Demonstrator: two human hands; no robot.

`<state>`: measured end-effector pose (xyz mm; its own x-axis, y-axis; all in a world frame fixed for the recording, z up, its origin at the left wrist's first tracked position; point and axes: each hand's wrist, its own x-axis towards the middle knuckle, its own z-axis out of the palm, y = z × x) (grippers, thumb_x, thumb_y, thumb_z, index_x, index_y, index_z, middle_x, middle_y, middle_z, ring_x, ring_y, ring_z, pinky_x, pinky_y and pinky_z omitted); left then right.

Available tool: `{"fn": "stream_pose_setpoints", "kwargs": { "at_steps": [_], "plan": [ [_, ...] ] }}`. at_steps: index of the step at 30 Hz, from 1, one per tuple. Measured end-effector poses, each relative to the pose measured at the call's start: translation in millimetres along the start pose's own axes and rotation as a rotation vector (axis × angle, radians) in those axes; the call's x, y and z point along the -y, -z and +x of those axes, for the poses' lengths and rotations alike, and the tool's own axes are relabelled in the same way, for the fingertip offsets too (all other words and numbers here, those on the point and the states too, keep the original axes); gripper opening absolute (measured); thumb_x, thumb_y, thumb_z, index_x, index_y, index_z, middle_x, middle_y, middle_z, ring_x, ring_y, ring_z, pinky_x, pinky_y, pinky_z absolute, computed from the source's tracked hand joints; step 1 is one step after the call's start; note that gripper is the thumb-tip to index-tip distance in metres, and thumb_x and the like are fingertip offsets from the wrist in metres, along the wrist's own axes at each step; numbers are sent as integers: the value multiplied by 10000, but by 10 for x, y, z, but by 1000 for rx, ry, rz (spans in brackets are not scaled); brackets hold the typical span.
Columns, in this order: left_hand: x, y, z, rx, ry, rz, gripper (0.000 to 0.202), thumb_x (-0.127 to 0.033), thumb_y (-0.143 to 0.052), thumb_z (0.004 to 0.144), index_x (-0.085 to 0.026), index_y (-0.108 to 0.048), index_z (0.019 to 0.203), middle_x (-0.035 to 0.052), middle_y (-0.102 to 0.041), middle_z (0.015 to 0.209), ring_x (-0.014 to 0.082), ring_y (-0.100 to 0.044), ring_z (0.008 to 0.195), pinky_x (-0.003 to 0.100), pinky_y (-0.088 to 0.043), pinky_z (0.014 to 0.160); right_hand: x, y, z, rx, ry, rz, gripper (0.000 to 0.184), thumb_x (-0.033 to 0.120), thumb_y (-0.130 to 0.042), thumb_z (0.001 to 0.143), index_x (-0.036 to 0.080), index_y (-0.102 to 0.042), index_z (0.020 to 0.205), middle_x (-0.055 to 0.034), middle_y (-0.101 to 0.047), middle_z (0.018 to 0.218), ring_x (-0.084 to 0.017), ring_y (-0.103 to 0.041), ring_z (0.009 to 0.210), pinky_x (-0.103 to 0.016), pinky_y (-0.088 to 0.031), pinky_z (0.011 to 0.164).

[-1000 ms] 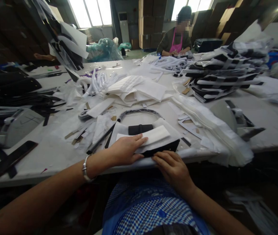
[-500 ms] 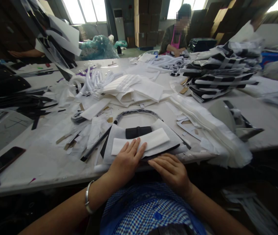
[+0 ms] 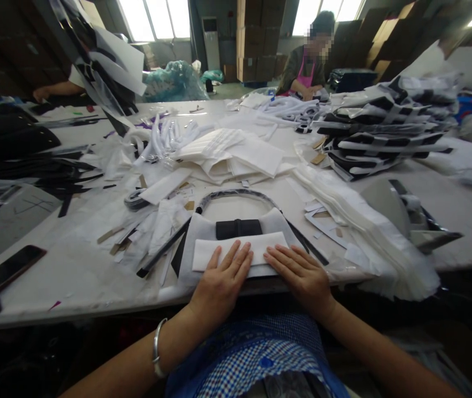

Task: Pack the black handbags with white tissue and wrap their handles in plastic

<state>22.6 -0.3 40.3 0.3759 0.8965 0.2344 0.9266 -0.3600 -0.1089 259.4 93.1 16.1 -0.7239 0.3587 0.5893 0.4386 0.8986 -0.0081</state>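
A black handbag [image 3: 238, 228] wrapped in white paper lies at the near edge of the table, its curved handle [image 3: 236, 193] pointing away from me. A white foam strip [image 3: 236, 250] lies across its front. My left hand [image 3: 221, 279] rests flat on the strip's left half, fingers stretched out. My right hand [image 3: 300, 273] lies flat on the strip's right end, fingers spread. Neither hand grips anything.
White paper sheets [image 3: 239, 152] and scraps litter the table [image 3: 78, 271]. A stack of wrapped black bags [image 3: 385, 132] stands at the right, foam sheets [image 3: 368, 226] nearer. Dark straps [image 3: 24, 160] and a phone [image 3: 3, 271] lie left. A person [image 3: 308, 66] works at the far end.
The bag has been turned square to me. My right hand moved up from the table edge onto the foam strip; both hands now lie flat on it.
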Motion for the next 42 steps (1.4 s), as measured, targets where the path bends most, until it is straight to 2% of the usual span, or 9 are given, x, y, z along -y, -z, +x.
{"fn": "stream_pose_setpoints", "kwargs": {
  "at_steps": [7, 12, 19, 22, 25, 29, 34, 39, 42],
  "plan": [
    [-170, 57, 246, 11, 42, 41, 394, -304, -480, 990, -92, -588, 1304, 193, -526, 1465, 356, -476, 1376, 630, -388, 1101, -17, -22, -18, -25, -15, 19, 503, 109, -469, 1015, 253, -440, 1497, -28, -615, 1385, -209, -584, 1286, -418, -392, 1157],
    [-178, -133, 156, -126, 27, 28, 449, -197, -395, 1025, -203, -458, 1469, 92, -448, 1539, 298, -417, 1427, 578, -386, 1120, 0, -72, -39, -35, -40, 37, 524, 105, -491, 1007, 259, -426, 1504, -25, -599, 1403, -206, -569, 1303, -411, -387, 1160],
    [-200, -233, 68, -194, 68, -33, 461, -149, -372, 1030, -196, -443, 1483, 49, -479, 1513, 240, -416, 1429, 517, -322, 1184, 99, 98, -66, -102, -126, 141, 559, 88, -539, 967, 320, -468, 1470, -20, -658, 1342, -229, -593, 1273, -497, -352, 1177],
    [-197, -236, 79, -204, 69, -37, 456, -143, -381, 1030, -194, -451, 1478, 48, -481, 1509, 241, -425, 1422, 511, -320, 1187, 214, 242, -242, -253, -391, 247, 447, 123, -605, 934, 329, -613, 1330, -33, -710, 1247, -238, -639, 1191, -472, -457, 1094],
    [-192, -227, 88, -215, 67, -36, 460, -124, -366, 1031, -194, -451, 1479, 41, -464, 1519, 240, -417, 1426, 500, -310, 1194, 332, 334, -416, -258, -840, 448, 252, 262, -611, 946, 289, -695, 1182, -55, -718, 1194, -258, -686, 1078, -451, -544, 985],
    [-180, -219, 86, -223, 52, -31, 464, -144, -392, 1033, -221, -443, 1488, 32, -457, 1523, 254, -436, 1413, 503, -331, 1183, 413, 356, -418, -168, -1341, 982, 434, 431, -686, 874, 203, -640, 1240, -106, -698, 1229, -281, -727, 966, -428, -620, 834],
    [-159, -220, 80, -187, 33, -23, 499, -172, -442, 1022, -263, -406, 1510, 32, -420, 1547, 276, -434, 1415, 525, -393, 1141, 431, 401, -222, -192, -1515, 1471, 712, 351, -772, 818, 174, -458, 1432, -110, -702, 1234, -260, -685, 1125, -391, -554, 1006],
    [-145, -202, 92, -193, 27, -31, 495, -166, -453, 1012, -260, -432, 1498, 48, -441, 1534, 296, -456, 1397, 534, -427, 1115, 472, 456, -185, -286, -1605, 1605, 404, 210, -707, 859, 170, -587, 1243, -100, -739, 1151, -246, -668, 1167, -382, -510, 1071],
    [-146, -202, 90, -193, 25, -32, 491, -151, -435, 1013, -253, -440, 1494, 46, -448, 1530, 296, -460, 1394, 532, -439, 1106, 482, 481, -202, -288, -1624, 1616, 393, 162, -687, 860, 176, -593, 1242, -96, -736, 1166, -241, -665, 1174, -388, -504, 1082]
  ]
}}
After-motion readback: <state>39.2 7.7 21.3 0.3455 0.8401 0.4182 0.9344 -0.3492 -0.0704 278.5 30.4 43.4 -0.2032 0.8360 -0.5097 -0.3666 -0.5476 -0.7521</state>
